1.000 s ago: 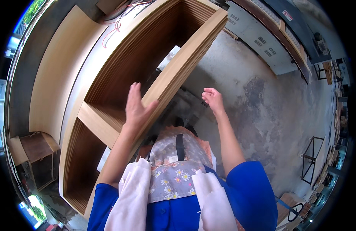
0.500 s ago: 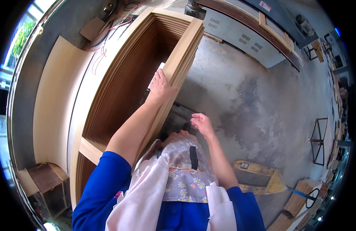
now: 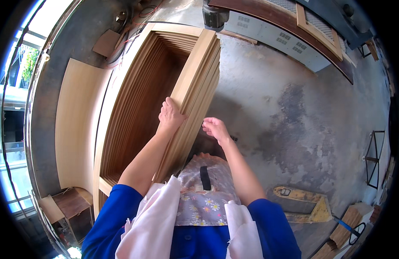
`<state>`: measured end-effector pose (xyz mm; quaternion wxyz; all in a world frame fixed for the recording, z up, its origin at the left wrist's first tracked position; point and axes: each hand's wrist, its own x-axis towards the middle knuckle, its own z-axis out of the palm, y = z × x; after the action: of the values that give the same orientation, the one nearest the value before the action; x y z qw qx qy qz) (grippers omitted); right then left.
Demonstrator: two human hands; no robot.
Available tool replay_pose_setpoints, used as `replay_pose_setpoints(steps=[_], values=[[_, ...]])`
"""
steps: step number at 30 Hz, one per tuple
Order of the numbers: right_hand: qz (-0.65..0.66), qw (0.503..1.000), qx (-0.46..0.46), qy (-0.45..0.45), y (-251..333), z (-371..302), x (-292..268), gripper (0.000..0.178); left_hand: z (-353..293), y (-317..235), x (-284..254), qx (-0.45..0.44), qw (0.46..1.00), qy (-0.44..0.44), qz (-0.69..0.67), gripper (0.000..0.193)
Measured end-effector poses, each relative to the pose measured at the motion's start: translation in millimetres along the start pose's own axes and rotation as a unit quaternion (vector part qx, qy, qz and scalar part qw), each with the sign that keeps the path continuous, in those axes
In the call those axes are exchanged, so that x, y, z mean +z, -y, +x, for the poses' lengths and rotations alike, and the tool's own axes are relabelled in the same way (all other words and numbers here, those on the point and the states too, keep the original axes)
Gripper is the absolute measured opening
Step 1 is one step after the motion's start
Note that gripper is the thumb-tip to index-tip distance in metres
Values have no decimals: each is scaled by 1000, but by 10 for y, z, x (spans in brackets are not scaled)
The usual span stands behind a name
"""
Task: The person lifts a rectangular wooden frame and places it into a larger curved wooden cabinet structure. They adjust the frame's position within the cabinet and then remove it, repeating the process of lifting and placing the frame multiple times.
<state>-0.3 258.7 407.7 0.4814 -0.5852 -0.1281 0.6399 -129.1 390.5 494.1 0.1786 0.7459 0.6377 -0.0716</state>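
Note:
A tall stack of pale wooden frames (image 3: 188, 80) stands left of centre, its deep rectangular opening facing up at me. My left hand (image 3: 170, 115) grips the inner edge of the top frame's right-hand rail, thumb on the face and fingers bent toward the opening; whatever lies beneath the palm is hidden. Just off the stack's right side hovers my right hand (image 3: 215, 129), its fingers curled and thumb drawn in. I cannot see whether anything small is between those fingers.
A curved pale wood sheet (image 3: 80, 129) leans left of the stack. A yellow pallet jack (image 3: 318, 209) sits on the concrete floor (image 3: 251, 86) at lower right. A large machine (image 3: 277, 36) with a motor (image 3: 215, 18) stands at the far side. A wooden box (image 3: 72, 203) is at lower left.
The view has shifted. My left hand has slid nearer along the rail, and the white piece seen under it before is out of sight. My right hand has come closer to the stack.

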Motion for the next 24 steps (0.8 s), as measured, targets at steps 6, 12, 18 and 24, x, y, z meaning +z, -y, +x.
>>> replay_pose_setpoints(steps=[6,12,18,24], values=[[-27,999,23,38,213,462,194,56,-171,-117,-184,-41,999,26,20,82],[5,997,13,72,356,492,572,57,-235,-67,-203,-49,998,19,25,84],[41,996,1,77,354,431,615,50,-254,-29,-198,-48,998,19,20,77],[30,997,-11,73,330,463,625,50,-250,-56,-197,-49,998,22,25,70]])
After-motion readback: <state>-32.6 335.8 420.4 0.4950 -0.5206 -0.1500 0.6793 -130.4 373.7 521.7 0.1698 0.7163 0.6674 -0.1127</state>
